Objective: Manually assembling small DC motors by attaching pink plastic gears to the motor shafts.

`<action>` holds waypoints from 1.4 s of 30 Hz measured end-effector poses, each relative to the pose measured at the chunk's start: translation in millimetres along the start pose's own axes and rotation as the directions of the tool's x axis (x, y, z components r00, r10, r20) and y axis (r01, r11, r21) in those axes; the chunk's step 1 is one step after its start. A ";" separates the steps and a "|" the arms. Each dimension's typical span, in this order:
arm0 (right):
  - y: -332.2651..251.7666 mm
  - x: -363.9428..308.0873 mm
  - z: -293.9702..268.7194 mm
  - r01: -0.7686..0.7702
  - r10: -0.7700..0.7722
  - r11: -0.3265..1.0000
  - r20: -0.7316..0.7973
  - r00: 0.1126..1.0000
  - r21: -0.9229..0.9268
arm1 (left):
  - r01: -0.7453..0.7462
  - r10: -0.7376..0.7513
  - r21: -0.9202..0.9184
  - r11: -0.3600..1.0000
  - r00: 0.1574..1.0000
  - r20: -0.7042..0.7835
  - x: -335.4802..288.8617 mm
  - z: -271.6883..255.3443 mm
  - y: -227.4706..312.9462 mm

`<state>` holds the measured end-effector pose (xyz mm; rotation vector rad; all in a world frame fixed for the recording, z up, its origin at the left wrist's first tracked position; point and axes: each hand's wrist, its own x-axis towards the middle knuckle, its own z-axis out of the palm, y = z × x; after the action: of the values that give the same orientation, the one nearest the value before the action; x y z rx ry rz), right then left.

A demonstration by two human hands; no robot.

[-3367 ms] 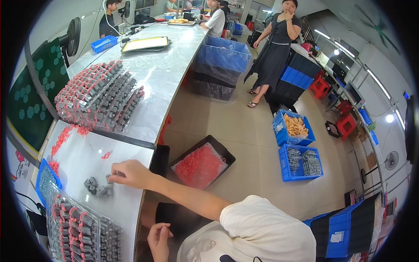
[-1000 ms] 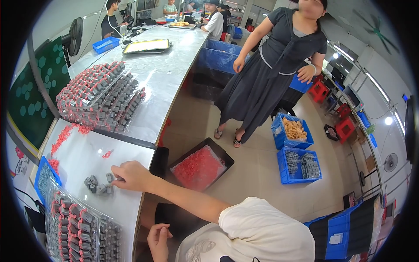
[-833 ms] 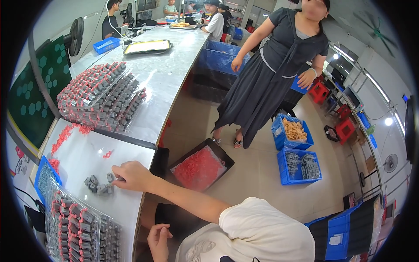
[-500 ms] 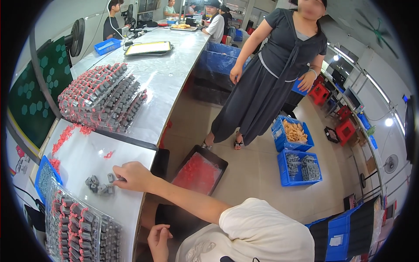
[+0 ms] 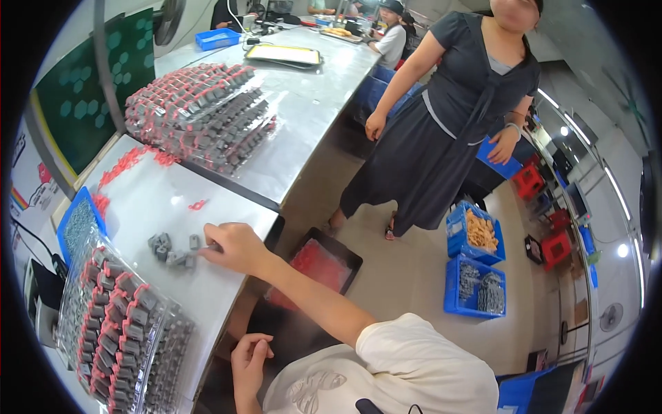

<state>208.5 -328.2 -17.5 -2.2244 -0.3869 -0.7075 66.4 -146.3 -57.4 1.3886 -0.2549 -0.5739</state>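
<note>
My right hand [image 5: 234, 250] reaches over the white work surface [image 5: 227, 214], its fingers closed in a pinch on a small dark grey part [image 5: 215, 246]. Just beside the fingertips lies a loose pile of small grey plastic parts [image 5: 165, 250]. Beyond the hand sits a small red-pink plastic piece [image 5: 197, 205]. My left hand [image 5: 249, 357] hangs beside the table's near edge, fingers loosely bent and apart, with nothing visible in it. Close by on the left stands a stack of clear trays [image 5: 110, 324] filled with grey parts that carry red-pink pieces.
Another tray stack [image 5: 196, 114] rests on the metal table [image 5: 296, 96]. A blue bin [image 5: 81, 224] of small pieces and scattered red-pink pieces [image 5: 127, 165] lie at the left. A person [image 5: 455, 83] stands beyond a black floor tray [image 5: 321, 265]; blue crates [image 5: 476, 283] stand right.
The view has shifted, so the table and floor things appear lower and farther right. My right hand stays at the grey parts, still pinching; my left hand looks much the same.
</note>
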 end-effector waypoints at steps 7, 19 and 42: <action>0.5 0.3 6.0 -0.010 0.010 1.000 0.039 0.999 -0.022 | 0.007 -0.008 -0.032 0.999 1.000 -0.028 -2.3 -3.9 -3.4; -2.4 0.9 1.9 -0.053 0.053 0.999 0.097 0.994 -0.007 | -0.020 0.019 -0.033 0.999 1.000 -0.025 -4.9 -4.4 -0.8; 4.2 2.1 8.2 -0.030 0.031 0.999 0.077 0.997 -0.016 | -0.025 0.025 0.015 1.000 0.999 -0.022 -7.6 -6.8 -2.9</action>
<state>215.2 -324.9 -23.2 -2.2715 -0.3861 -0.6114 62.7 -136.7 -60.3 1.4036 -0.2590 -0.5369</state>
